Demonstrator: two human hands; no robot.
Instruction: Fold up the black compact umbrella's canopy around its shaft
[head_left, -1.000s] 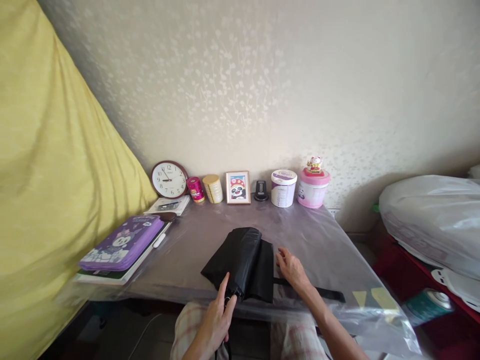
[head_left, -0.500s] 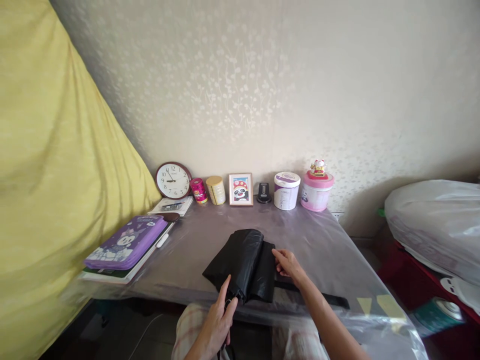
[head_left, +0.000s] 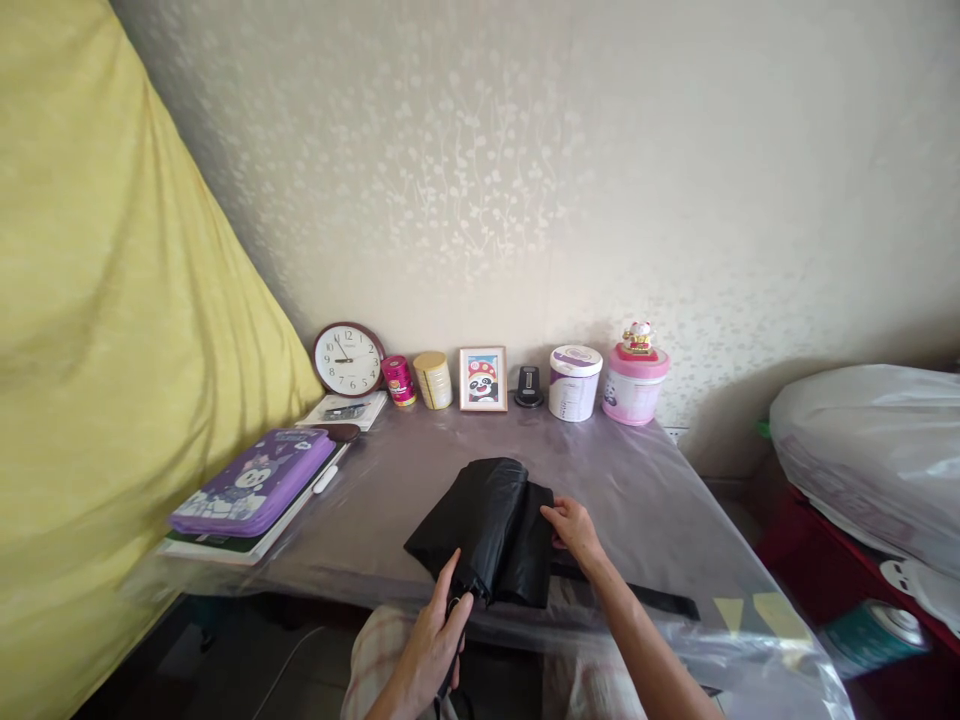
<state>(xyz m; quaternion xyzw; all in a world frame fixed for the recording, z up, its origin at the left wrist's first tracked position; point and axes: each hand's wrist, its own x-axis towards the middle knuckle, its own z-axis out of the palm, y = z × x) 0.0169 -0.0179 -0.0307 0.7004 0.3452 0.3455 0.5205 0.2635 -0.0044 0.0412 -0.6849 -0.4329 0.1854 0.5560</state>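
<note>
A black folding umbrella (head_left: 480, 520) lies on the front part of the table, its canopy collapsed into loose, wide folds. Around its handle end, at the table's front edge, my left hand (head_left: 441, 625) is closed, with a dark cord hanging below. My right hand (head_left: 571, 528) pinches the right edge of a canopy fold between thumb and fingers. Under my right forearm lies a flat black strip (head_left: 664, 601), partly hidden by the arm; I cannot make out just what it is.
Along the wall stand a clock (head_left: 348, 360), a pink can (head_left: 398, 381), a yellow can (head_left: 433, 381), a picture frame (head_left: 483, 379), and two tubs, one white (head_left: 575, 385) and one pink (head_left: 634, 388). A purple case (head_left: 251, 483) rests on books at left. Plastic film covers the table (head_left: 630, 480).
My right hand has shifted slightly, and its fingers now pinch a little further in on the fold's edge. The left hand keeps its hold. The view has moved slightly.
</note>
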